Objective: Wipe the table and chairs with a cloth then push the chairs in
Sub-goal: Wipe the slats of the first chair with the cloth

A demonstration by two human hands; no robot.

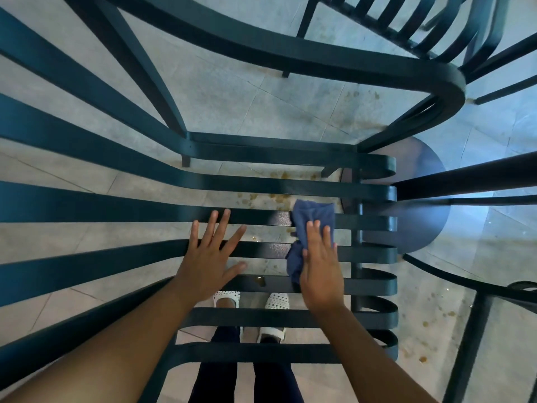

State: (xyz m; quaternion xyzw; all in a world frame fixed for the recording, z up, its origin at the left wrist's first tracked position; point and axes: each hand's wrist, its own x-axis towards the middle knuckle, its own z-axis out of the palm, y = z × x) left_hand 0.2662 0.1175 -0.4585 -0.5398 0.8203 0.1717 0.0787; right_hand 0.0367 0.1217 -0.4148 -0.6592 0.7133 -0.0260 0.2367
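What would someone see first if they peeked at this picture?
Probably the dark slatted chair, whose bars fill almost the whole picture. Next, the blue cloth on the seat slats right of the middle, pressed down by the right hand. The left hand rests flat on the slats beside it, and white dotted shoes peek through the gaps below.

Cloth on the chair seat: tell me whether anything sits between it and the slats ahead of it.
Nothing visible does. The blue cloth lies on the seat slats under the flat right hand; the left hand rests off to its side.
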